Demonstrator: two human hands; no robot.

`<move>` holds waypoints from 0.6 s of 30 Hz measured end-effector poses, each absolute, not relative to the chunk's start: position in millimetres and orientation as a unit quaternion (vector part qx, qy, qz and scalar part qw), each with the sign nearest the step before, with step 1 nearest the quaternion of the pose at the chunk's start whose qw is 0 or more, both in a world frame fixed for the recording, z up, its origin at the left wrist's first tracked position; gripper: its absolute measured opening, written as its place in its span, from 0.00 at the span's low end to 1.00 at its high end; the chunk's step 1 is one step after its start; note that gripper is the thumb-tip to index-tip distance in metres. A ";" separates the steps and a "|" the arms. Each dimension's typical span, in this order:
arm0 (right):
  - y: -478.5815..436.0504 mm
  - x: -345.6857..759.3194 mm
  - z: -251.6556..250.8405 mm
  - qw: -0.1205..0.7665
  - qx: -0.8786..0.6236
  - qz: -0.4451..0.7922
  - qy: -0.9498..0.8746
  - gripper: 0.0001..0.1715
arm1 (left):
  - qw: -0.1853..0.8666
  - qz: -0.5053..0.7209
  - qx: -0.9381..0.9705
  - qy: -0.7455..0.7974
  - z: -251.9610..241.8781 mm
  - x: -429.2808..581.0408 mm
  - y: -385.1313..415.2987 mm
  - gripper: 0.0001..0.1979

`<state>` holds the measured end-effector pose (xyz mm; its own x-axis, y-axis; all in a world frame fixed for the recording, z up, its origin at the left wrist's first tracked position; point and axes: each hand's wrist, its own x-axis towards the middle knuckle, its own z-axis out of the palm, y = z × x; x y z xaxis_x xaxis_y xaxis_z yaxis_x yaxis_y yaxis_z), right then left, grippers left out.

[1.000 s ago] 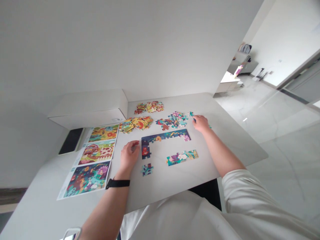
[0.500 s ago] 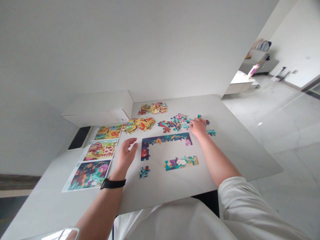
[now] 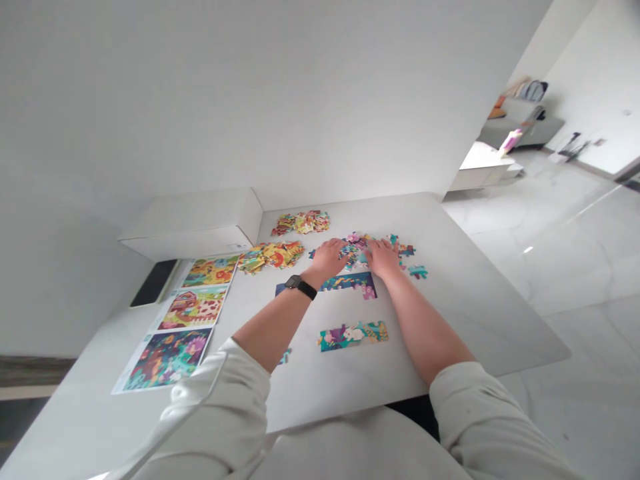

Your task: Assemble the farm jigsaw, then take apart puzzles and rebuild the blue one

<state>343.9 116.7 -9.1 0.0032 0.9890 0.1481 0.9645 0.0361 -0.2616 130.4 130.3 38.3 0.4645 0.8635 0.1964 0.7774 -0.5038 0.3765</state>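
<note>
My left hand [image 3: 330, 259] lies over the left side of a pile of teal and purple jigsaw pieces [image 3: 356, 244], fingers stretched out. On the pile's right side rests my right hand [image 3: 384, 258], its fingers also apart. Neither appears to grip a piece. A joined dark-blue jigsaw border [image 3: 345, 283] lies just below the hands, its left part hidden by my left wrist. Closer to me is a joined strip with a white rabbit [image 3: 353, 336]. Loose pieces [image 3: 418, 272] sit right of my right hand. My left forearm mostly covers a small teal section [image 3: 285, 357].
A yellow pile of pieces [image 3: 273, 257] and a red-and-green pile [image 3: 301, 222] lie farther back. Three printed reference pictures [image 3: 169, 360] run along the left. Beyond them are a dark phone-like slab [image 3: 153, 283] and a white box [image 3: 187, 223] against the wall.
My left hand has moved right and forward from beside the border onto the pile. My right hand has shifted slightly left, off the loose pieces at the pile's right.
</note>
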 end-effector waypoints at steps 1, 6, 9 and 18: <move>116.9 346.3 -10.0 0.155 -0.709 0.036 -0.687 0.28 | 0.113 0.170 0.851 0.484 35.2 136.9 135.2 0.21; 116.8 352.5 -13.7 0.196 -0.735 0.013 -0.649 0.26 | 0.089 0.124 0.855 0.495 21.8 158.8 154.4 0.25; 118.9 351.7 -16.2 0.193 -0.713 0.023 -0.674 0.27 | 0.091 0.098 0.861 0.491 16.1 165.6 164.2 0.25; 120.2 351.5 -17.0 0.172 -0.725 0.034 -0.666 0.30 | 0.108 0.077 0.863 0.487 8.4 169.5 189.0 0.34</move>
<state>351.5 120.2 -17.0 0.1105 0.9774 0.1804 0.9540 -0.0534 -0.2949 169.5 189.0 8.4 0.5139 0.8574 0.0281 0.8242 -0.5025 0.2612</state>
